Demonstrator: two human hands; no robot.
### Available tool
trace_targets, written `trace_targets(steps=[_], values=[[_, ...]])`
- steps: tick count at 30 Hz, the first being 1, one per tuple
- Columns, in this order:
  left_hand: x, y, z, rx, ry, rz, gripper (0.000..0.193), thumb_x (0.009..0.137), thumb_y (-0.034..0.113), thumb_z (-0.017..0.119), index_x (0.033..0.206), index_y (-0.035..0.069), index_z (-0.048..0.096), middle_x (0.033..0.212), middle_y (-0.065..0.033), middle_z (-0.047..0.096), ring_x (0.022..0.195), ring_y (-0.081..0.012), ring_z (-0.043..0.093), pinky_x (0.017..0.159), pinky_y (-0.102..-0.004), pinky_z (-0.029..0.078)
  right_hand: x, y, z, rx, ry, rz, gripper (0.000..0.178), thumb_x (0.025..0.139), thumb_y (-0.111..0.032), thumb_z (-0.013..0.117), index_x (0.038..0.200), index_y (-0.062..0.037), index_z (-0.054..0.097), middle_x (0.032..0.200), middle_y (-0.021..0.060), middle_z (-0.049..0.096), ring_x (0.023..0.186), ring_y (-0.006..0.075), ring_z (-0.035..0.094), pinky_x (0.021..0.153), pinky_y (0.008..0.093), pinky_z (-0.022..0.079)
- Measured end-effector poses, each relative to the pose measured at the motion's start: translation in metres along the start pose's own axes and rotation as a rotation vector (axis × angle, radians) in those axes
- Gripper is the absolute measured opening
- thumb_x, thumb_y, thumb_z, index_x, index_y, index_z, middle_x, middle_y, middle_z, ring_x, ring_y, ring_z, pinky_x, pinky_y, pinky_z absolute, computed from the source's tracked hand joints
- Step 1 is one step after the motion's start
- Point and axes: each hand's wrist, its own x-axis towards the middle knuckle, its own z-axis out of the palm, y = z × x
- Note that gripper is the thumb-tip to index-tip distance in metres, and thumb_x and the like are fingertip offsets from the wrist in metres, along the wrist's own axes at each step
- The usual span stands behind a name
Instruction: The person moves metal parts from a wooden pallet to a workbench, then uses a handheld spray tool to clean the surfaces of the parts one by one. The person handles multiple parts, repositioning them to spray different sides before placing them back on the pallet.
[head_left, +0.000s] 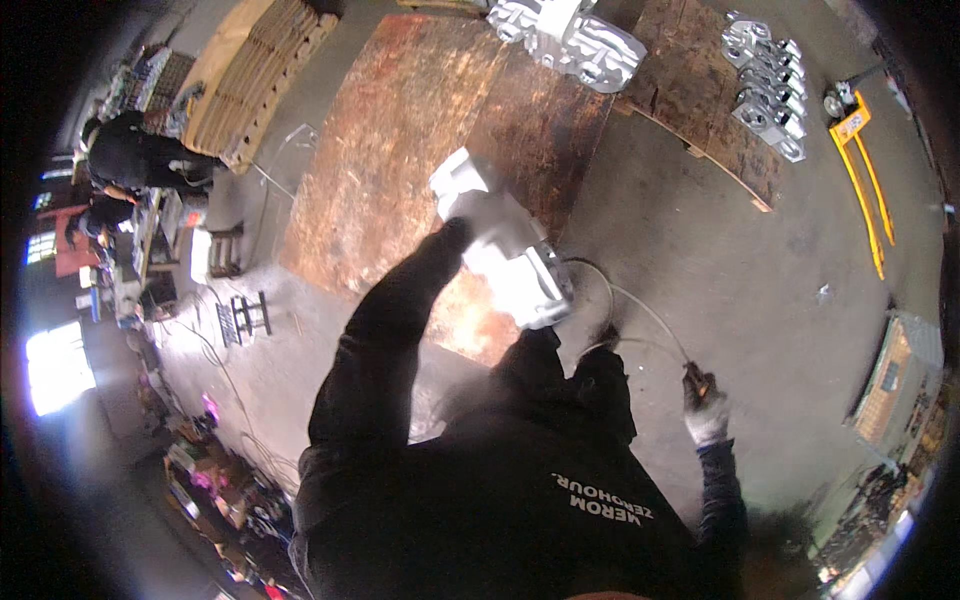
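Observation:
A silver metal casting is in front of me over the near part of a rusty brown plate. My left hand, in a grey glove and smeared by motion, grips the casting across its middle. The fingers are partly lost in the blur, and whether the casting touches the plate I cannot tell. Out to the right, over the floor, my right hand in a whitish glove is closed round a small dark hand tool. A thin hose curves from this tool back toward my legs.
More silver castings stand at the plate's far edge, and a row of them sits on a brown board. A yellow pallet jack is at right. Far left are stacked wooden pallets, a bending person and a small stool.

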Motion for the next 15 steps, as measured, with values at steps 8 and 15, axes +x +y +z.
trace_targets(steps=[8,15], values=[[0.027,-0.184,-0.032,-0.520,0.102,-0.064,0.080,0.092,0.072,0.032,0.080,0.003,0.071,0.080,-0.0183,0.070,0.085,-0.0298,0.069,0.081,-0.0416,0.052,0.160,-0.100,0.021,0.014,0.065,-0.361,0.033,0.096,-0.035,0.057,0.113,-0.0071,0.060,0.084,0.0210,0.068,0.081,0.0411,0.066,0.064,0.0468,0.052],[-0.017,-0.164,0.016,-0.008,0.875,-0.234,0.048,0.084,0.040,0.062,0.113,0.002,0.056,0.100,-0.0177,0.060,0.099,-0.0399,0.057,0.092,-0.0486,0.044,0.247,-0.307,0.077,-0.658,0.073,-0.687,0.059,0.097,-0.052,0.046,0.124,0.0006,0.051,0.062,0.0187,0.064,0.056,0.0346,0.066,0.047,0.0430,0.050]])
